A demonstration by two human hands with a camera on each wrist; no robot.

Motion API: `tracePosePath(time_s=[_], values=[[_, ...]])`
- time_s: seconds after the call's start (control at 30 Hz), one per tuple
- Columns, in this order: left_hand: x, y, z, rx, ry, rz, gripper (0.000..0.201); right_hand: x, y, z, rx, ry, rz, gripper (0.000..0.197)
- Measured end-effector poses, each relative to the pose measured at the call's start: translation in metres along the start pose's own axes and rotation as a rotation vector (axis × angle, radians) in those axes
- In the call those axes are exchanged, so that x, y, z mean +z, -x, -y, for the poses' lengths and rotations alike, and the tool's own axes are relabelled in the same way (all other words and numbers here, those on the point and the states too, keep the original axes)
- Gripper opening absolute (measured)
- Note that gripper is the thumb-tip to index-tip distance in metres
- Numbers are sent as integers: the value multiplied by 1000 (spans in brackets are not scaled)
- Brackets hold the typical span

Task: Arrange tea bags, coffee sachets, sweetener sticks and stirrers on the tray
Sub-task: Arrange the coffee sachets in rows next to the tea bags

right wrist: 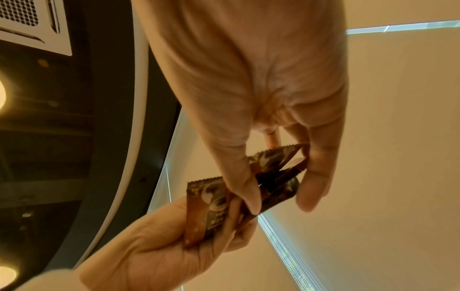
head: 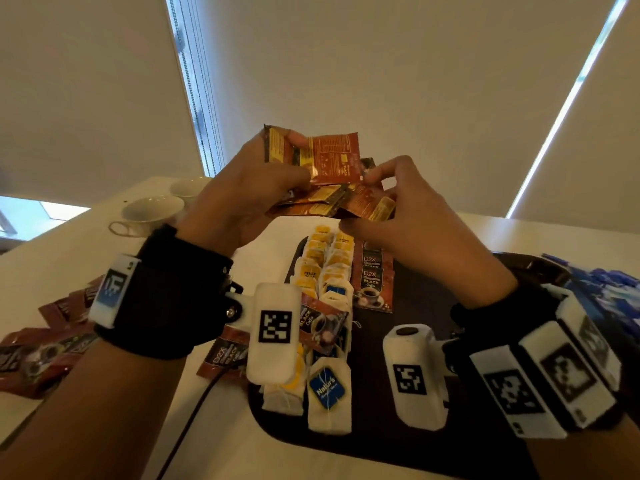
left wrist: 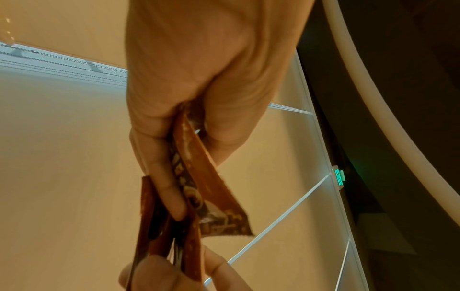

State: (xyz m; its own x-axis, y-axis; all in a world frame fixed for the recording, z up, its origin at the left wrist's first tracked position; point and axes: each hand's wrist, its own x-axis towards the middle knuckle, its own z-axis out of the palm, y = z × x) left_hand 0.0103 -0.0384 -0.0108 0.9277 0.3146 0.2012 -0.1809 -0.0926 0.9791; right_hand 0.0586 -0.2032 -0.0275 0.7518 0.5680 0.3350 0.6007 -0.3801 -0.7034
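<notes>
Both hands are raised above the dark tray (head: 408,431) with a fanned bunch of brown coffee sachets (head: 332,161) between them. My left hand (head: 298,157) grips the bunch from the left, thumb on top. My right hand (head: 360,199) pinches the sachets' right side between thumb and fingers. In the left wrist view the sachets (left wrist: 199,177) hang from my left hand (left wrist: 194,177). The right wrist view shows my right hand (right wrist: 281,196) pinching sachets (right wrist: 276,173). On the tray lie two rows of tea bags (head: 329,271) and a column of coffee sachets (head: 374,282).
More loose coffee sachets (head: 41,348) lie on the white table at the left. Two white cups (head: 152,209) stand at the back left. A pile of blue packets (head: 606,289) sits at the tray's right edge. A black cable (head: 194,410) runs across the table's front.
</notes>
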Motion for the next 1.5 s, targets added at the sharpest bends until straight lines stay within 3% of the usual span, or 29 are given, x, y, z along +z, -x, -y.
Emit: tracePosePath(time_s=[0.13, 0.2, 0.3, 0.4, 0.5, 0.63, 0.77, 0.87, 0.93, 1.07, 1.17, 1.33, 1.5], values=[[8, 2, 1, -32, -10, 78, 36, -1, -1, 3, 0, -144, 63, 76], [13, 3, 3, -28, -3, 87, 36, 0, 0, 5, 51, -310, 118, 75], [13, 5, 1, 8, -16, 77, 33, -8, -3, 7, 180, -719, 151, 63], [15, 7, 0, 54, -35, 86, 33, -11, -4, 7, 221, -971, 100, 28], [24, 12, 1, 125, -89, 105, 31, 3, -5, 1, 265, -904, -8, 38], [30, 12, 3, 218, -191, 100, 23, 16, -8, -8, 243, -852, -166, 13], [34, 9, 5, 191, -193, 6, 14, 11, -10, -15, 218, -877, -223, 16], [32, 4, 2, 150, -110, -126, 31, 4, -11, -18, 186, -895, -245, 18], [26, 4, 1, 196, -57, -153, 42, -1, -12, -20, 136, -817, -269, 19], [19, 5, 3, 302, -115, -65, 20, -6, -12, -21, 54, -638, -204, 21], [18, 2, 8, 311, -177, -88, 6, -8, -13, -18, 6, -584, -154, 23], [23, 4, 8, 289, -200, -86, 10, -11, -12, -12, -76, -557, -155, 21], [32, 7, 11, 73, -134, 94, 35, -3, -11, -5, -124, -427, -156, 33]])
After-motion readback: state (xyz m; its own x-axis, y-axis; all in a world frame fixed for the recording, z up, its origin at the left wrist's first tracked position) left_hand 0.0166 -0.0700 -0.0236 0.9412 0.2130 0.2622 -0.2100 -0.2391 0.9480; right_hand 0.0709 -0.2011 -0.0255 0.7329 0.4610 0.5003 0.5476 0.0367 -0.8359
